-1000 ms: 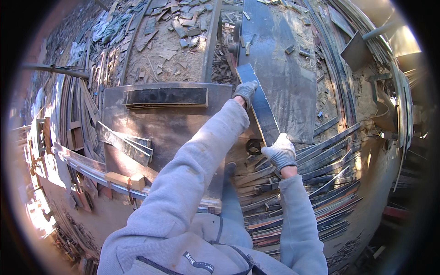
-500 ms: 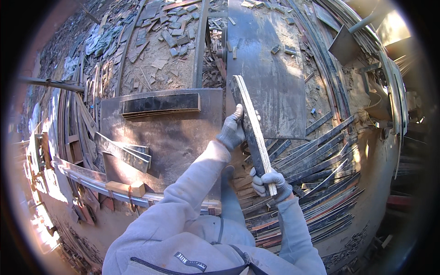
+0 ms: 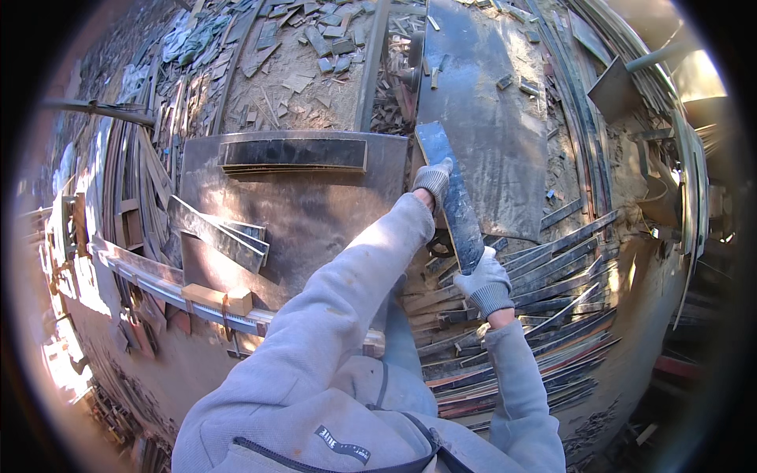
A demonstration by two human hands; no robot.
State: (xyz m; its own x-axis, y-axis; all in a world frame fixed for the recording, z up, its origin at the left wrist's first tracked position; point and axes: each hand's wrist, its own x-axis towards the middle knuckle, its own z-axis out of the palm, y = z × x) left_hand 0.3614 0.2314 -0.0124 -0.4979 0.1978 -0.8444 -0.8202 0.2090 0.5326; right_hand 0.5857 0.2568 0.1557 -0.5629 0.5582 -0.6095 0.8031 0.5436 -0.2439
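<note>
Both of my hands wear grey knitted gloves. They grip a dark-faced plywood strip, which slants from upper left to lower right. My left hand is closed round its far part, and my right hand is closed on the near end. The strip's broad dark face is turned up. To the left, a stack of dark plywood strips lies on the brown metal table top. Closer to me, a few loose strips lie fanned out at the table's left corner.
A long dark panel stretches away ahead. Many strips are piled at the right. A wooden block sits on a metal rail at the near left. Offcuts and sawdust cover the far ground. A bar juts in at the left.
The strip has been tipped from its pale edge onto its broad face. My right hand has moved up and away from me; my left hand has shifted slightly right and farther.
</note>
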